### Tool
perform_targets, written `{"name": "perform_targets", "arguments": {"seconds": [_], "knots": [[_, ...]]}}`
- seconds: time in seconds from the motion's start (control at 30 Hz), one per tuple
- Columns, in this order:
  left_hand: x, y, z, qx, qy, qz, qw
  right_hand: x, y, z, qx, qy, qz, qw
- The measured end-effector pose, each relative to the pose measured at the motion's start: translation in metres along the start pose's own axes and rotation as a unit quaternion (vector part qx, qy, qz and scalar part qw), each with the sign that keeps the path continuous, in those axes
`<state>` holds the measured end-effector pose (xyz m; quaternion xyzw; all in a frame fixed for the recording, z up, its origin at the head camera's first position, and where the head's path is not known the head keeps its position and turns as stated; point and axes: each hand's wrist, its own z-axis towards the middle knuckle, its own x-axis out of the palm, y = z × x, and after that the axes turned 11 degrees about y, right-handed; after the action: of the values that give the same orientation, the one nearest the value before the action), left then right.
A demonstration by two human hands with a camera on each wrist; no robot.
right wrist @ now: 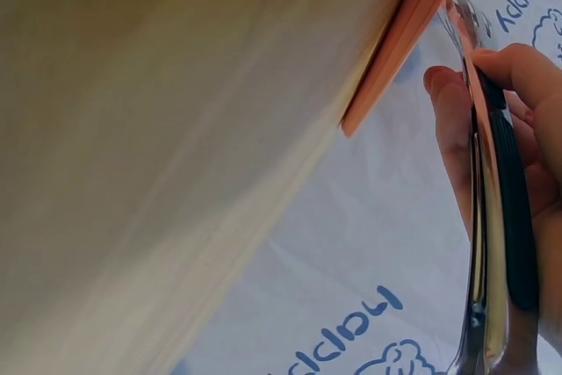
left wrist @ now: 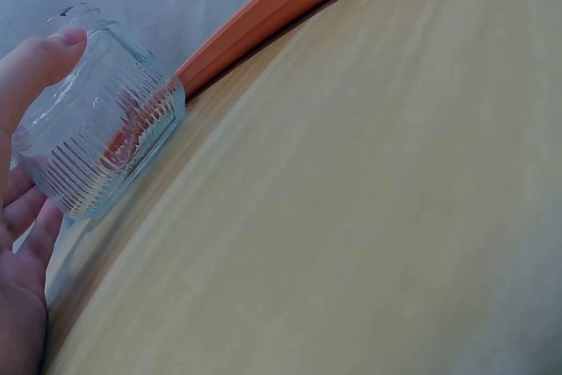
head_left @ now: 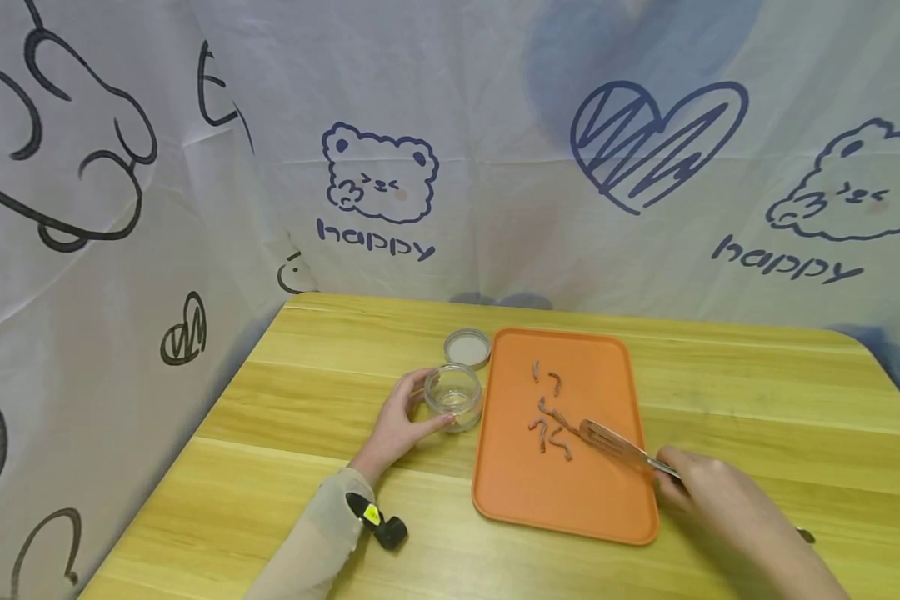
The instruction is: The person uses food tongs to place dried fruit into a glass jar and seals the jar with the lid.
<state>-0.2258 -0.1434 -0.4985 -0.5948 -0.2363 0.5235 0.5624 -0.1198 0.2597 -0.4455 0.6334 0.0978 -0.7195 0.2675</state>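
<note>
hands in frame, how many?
2. Left hand holds the glass jar, left of the orange tray; right hand grips metal tongs at the tray's right side. Wrist views show the same two.

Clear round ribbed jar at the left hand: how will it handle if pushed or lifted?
The clear round ribbed jar looks like glass, so it is probably rigid and breakable if dropped. Its squat shape suggests it may slide rather than tip. The ribs should help the left hand grip it.
</note>
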Motion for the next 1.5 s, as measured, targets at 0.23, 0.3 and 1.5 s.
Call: {"name": "perform_targets", "arguments": {"seconds": [0.23, 0.3, 1.5], "knots": [[0.000, 0.001, -0.001, -0.004, -0.002, 0.000, 1.0000, -0.002, 0.000, 0.003, 0.004, -0.052, -0.018, 0.9985], [0.000, 0.001, -0.001, -0.004, -0.002, -0.001, 1.0000, -0.002, -0.001, 0.003, 0.001, -0.062, -0.022, 0.9979], [-0.003, -0.015, -0.001, 0.006, 0.018, -0.014, 0.9997, -0.031, 0.023, 0.065, -0.058, -0.057, -0.044, 0.9957]]}}
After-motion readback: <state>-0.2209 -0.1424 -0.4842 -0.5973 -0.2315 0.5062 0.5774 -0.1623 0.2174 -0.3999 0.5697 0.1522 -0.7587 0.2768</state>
